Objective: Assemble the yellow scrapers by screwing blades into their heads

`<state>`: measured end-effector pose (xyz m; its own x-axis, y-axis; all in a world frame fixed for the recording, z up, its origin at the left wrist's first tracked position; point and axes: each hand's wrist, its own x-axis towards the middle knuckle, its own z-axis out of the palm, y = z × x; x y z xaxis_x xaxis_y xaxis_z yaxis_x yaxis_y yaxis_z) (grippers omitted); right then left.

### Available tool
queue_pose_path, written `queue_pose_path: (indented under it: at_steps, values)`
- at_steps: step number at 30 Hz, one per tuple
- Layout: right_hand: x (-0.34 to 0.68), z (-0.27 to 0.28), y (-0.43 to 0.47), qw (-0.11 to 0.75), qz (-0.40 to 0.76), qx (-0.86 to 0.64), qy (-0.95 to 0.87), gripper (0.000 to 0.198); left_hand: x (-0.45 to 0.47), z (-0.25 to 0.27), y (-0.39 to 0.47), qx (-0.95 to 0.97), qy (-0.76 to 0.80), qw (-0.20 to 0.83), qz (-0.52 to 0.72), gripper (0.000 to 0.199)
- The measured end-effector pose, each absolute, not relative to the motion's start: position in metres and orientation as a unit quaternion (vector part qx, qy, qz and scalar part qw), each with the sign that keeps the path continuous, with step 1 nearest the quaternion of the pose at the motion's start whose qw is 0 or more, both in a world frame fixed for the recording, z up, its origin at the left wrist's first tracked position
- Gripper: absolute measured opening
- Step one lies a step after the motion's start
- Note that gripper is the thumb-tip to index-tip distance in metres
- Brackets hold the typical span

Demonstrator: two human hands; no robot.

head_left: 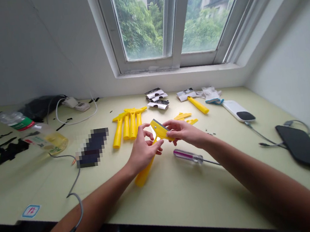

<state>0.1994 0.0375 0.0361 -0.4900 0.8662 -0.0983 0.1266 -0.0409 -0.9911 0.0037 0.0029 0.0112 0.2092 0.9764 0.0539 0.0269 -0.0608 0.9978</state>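
Note:
Both hands hold one yellow scraper (160, 129) above the table, its head up and its handle slanting down to the left. My left hand (144, 147) is closed around the neck below the head. The fingers of my right hand (184, 131) pinch the right end of the head, by the dark blade edge. Small screws or similar bits show on the head's face. Just below my right hand lies a screwdriver (188, 156) with a clear and purple handle. Loose yellow plates (183, 116) lie behind my right hand, partly hidden by it.
Several yellow scraper handles (126, 125) lie to the left, with a loose yellow handle (198, 105) farther right. Printed cards (157, 99) sit near the wall. A bottle (36, 133), a pixelated dark object (94, 147), a white device (238, 110) and a black phone (304, 147) with cables surround the area.

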Motion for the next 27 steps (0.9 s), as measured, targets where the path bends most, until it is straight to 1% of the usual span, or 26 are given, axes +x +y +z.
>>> queue_pose_path:
  at_steps: [1,5,7,8,10,14,16,18,21,27]
  values:
    - [0.198,0.036,0.037,0.306,0.598,-0.405,-0.619,0.032,0.003,0.011,0.002,0.604,0.449,0.485,0.445,0.057]
    - [0.197,0.038,0.036,0.299,0.603,-0.403,-0.62,0.031,0.001,0.009,-0.002,0.73,0.449,0.339,0.388,0.034]
    - [0.203,0.044,0.039,0.285,0.594,-0.41,-0.63,0.031,0.0,0.008,-0.002,0.766,0.443,0.292,0.362,0.031]
    - [0.209,0.047,0.042,0.273,0.571,-0.425,-0.648,0.031,-0.001,0.008,-0.002,0.778,0.441,0.275,0.353,0.031]
    - [0.228,0.055,0.049,0.237,0.472,-0.475,-0.704,0.028,-0.001,0.007,-0.001,0.797,0.435,0.246,0.341,0.031]
    - [0.286,0.059,0.06,0.139,0.194,-0.577,-0.781,0.021,-0.002,0.007,-0.001,0.818,0.423,0.21,0.327,0.033]
    - [0.314,0.052,0.059,0.101,0.131,-0.586,-0.793,0.021,-0.002,0.009,-0.002,0.82,0.42,0.21,0.327,0.033]
    - [0.333,0.041,0.055,0.073,0.119,-0.581,-0.802,0.023,-0.001,0.011,-0.004,0.817,0.415,0.223,0.333,0.031]
    - [0.345,0.026,0.048,0.064,0.116,-0.564,-0.815,0.025,0.0,0.015,-0.006,0.804,0.408,0.255,0.35,0.029]
    - [0.343,0.017,0.05,0.05,0.105,-0.553,-0.825,0.023,0.001,0.015,-0.006,0.724,0.414,0.413,0.367,0.031]
